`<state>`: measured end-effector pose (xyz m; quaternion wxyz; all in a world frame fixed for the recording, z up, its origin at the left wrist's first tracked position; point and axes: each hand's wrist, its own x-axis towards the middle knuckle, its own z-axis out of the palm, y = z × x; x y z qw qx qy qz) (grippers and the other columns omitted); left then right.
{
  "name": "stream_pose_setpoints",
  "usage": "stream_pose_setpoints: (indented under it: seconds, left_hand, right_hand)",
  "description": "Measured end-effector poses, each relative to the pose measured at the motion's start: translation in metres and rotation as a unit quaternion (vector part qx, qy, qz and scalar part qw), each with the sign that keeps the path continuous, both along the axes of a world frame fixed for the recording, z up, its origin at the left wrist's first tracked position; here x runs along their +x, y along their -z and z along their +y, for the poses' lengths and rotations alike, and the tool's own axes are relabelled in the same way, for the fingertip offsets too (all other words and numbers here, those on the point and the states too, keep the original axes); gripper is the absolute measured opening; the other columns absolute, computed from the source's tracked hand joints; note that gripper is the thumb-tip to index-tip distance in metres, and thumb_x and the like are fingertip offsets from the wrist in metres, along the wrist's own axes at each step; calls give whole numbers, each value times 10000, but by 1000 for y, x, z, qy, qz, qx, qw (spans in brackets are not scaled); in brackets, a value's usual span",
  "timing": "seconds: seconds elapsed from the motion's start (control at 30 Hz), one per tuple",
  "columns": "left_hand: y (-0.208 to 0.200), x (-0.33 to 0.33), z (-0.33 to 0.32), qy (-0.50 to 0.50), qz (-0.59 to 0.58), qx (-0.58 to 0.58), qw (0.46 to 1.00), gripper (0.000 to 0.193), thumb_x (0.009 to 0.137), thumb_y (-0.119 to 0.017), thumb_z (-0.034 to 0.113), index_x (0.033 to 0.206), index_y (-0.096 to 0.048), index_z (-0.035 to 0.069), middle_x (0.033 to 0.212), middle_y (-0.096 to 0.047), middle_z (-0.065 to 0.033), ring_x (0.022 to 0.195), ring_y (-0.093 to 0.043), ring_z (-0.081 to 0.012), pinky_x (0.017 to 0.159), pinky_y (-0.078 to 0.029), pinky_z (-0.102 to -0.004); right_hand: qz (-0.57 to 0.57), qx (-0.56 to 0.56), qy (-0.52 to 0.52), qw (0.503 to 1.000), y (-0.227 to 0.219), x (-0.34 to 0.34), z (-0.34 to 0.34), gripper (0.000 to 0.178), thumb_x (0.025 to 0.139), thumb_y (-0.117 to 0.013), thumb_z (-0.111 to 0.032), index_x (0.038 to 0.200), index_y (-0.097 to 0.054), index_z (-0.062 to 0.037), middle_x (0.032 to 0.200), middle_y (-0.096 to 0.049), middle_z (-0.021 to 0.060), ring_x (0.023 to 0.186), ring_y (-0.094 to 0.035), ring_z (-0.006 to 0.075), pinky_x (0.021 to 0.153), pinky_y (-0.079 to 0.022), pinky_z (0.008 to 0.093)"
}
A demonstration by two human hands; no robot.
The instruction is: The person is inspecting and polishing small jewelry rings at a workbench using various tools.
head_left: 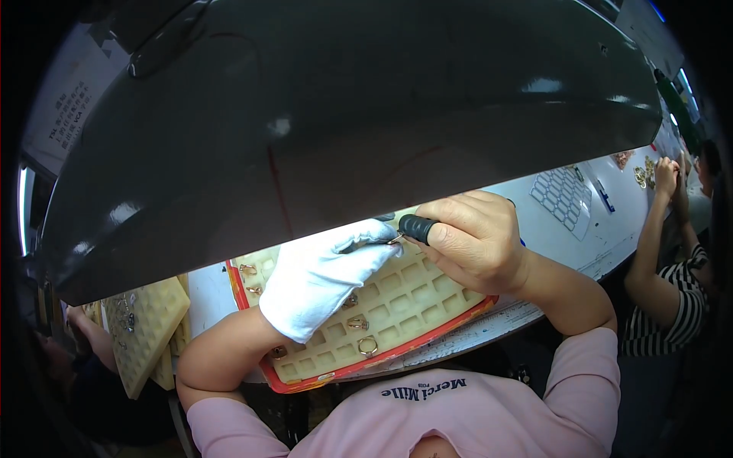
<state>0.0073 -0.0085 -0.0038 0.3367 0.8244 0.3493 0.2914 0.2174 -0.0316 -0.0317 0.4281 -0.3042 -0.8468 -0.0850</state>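
Observation:
My left hand, in a white glove, pinches a small gold-coloured piece of jewelry between thumb and fingers. Most of that piece is hidden. My bare right hand closes around a short black ribbed cylinder, whose front end meets the gold piece. Below both hands lies a cream tray with square pockets and a red rim. Several rings sit in its pockets, among them a gold ring near the front edge and another ring just behind it.
A large dark lamp hood hangs over the table and hides its far part. Cream pocketed trays lean at the left, beside a person's arm. At the right are a patterned sheet, a blue tool and a co-worker's hands.

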Motion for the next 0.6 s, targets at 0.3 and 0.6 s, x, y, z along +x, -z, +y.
stream_pose_setpoints:
  seconds: [0.3,0.6]
  left_hand:
    - [-30,8,-1,-45,59,-306,949,167,748,-720,56,903,-685,6,956,-648,-61,846,-597,-112,759,-481,-255]
    - [-10,-2,4,-24,42,-104,993,196,770,-724,169,892,-686,19,910,-646,-62,816,-598,-111,735,-479,-245]
  right_hand:
    - [-19,-59,14,998,-13,6,-1,103,668,-655,-50,740,-583,-65,817,-633,53,618,-593,187,531,-444,295]
    - [49,-209,304,928,-41,57,3,208,825,-636,-203,762,-604,-8,687,-582,150,622,-579,299,566,-432,383]
